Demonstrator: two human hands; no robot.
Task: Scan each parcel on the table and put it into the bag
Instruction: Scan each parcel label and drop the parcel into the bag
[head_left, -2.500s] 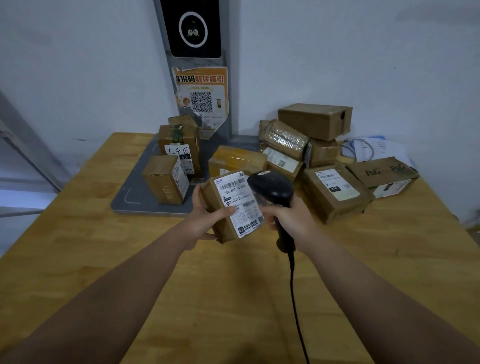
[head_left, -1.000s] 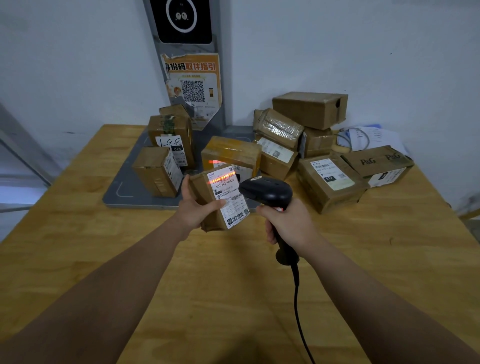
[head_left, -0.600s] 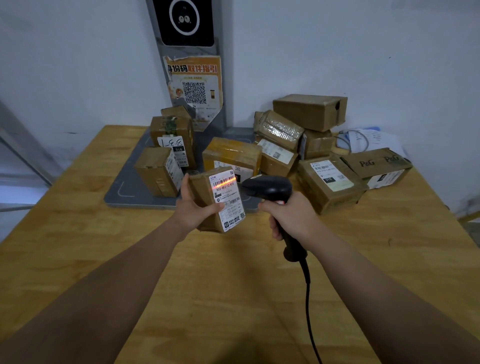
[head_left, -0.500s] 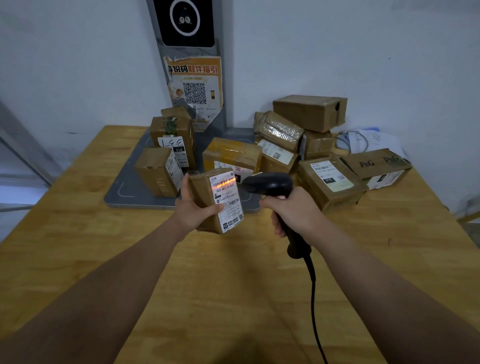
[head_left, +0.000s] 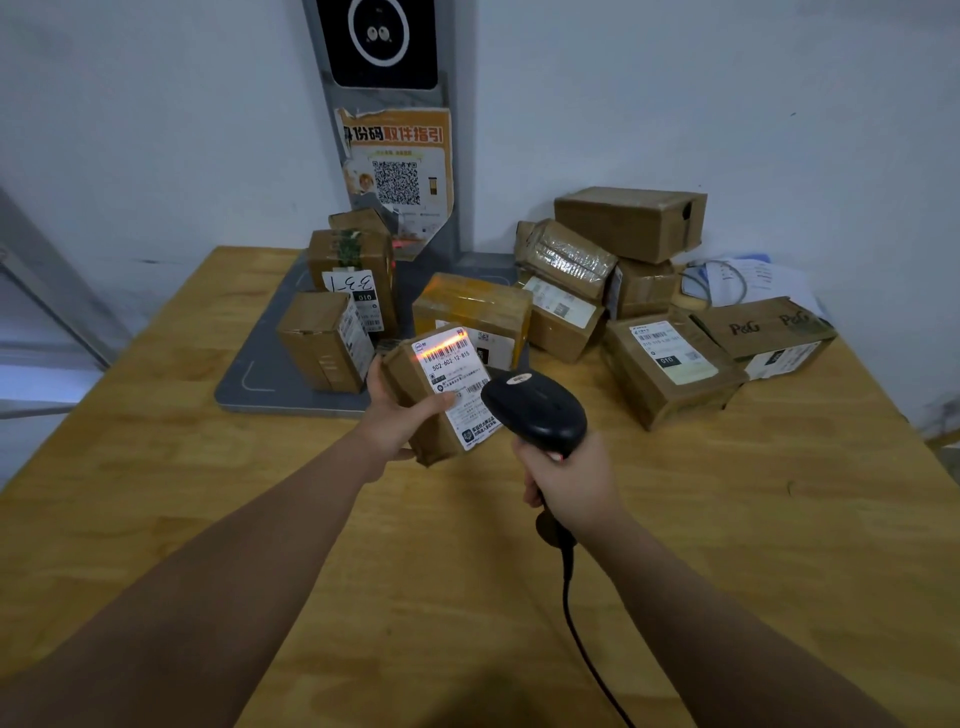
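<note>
Closest to the camera, both forearms reach in from the bottom corners over the wooden table (head_left: 727, 519). A black cable (head_left: 582, 639) runs up from the bottom edge, right of centre, to the scanner (head_left: 535, 410), and the right hand (head_left: 566, 478) has its fingers wrapped tight round the handle, head pointing up and to the left. Just left of it, mid-frame, the left hand (head_left: 400, 415) grips a small brown parcel (head_left: 415, 395) off the table, thumb across the front, white label (head_left: 457, 384) facing the camera. There's an orange-red scan line (head_left: 444, 344) glowing right across the barcode at the top of that label.

Behind that, a grey pad (head_left: 260, 374) left of centre has a few taped boxes (head_left: 322, 340) standing on it. Further right, a messy pile of parcels (head_left: 670, 364), including a P&G box (head_left: 763, 332), sits against the wall with some papers (head_left: 753, 275). Top centre: a torn QR-code poster (head_left: 397, 166) under a black screen unit (head_left: 384, 41).
</note>
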